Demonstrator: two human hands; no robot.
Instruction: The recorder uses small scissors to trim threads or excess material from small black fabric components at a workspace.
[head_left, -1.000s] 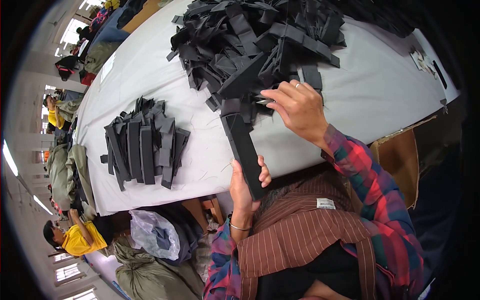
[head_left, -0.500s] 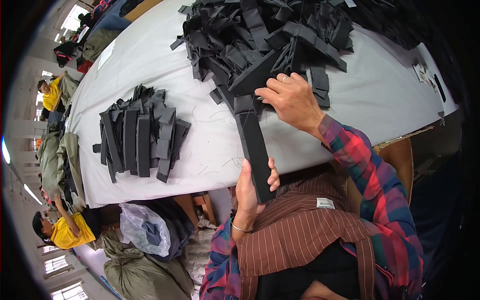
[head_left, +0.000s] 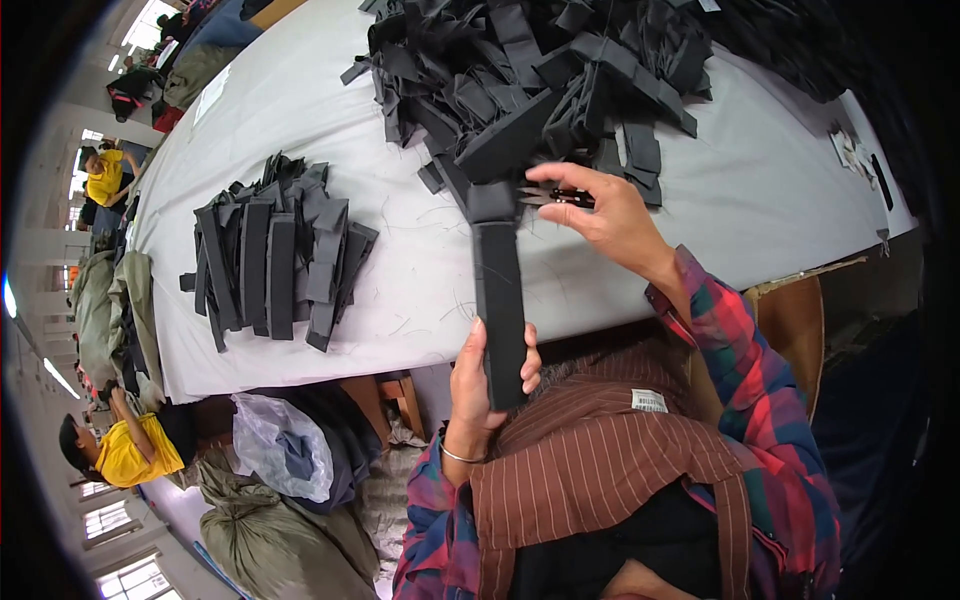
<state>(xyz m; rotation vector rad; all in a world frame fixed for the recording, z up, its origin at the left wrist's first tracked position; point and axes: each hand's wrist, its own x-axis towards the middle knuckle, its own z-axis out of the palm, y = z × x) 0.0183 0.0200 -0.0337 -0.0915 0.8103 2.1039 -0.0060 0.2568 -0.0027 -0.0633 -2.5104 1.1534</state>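
Observation:
My left hand [head_left: 478,385] grips the lower end of a long dark fabric strip [head_left: 498,290], thumb on one edge and fingers round the other. The strip's far end, with a folded tab, reaches the table near the big heap. In my right hand [head_left: 605,215] are black thread snips [head_left: 565,197], their pale blades parted and pointing left at the tab, a little apart from it. A large tangled heap of dark fabric strips [head_left: 500,85] lies just beyond both hands. To the left is a smaller bunch of strips [head_left: 270,260], laid roughly side by side.
Loose thread ends lie about the white-covered table [head_left: 420,340]. A dark cloth pile [head_left: 800,50] fills the far right. Below the table at left are a clear plastic bag [head_left: 285,445] and an olive sack [head_left: 265,520]. Two people in yellow are at the left.
My right hand has drawn slightly right, away from the tab, and its fingers have spread to show the snips. My left hand has shifted slightly left, bringing the strip more upright.

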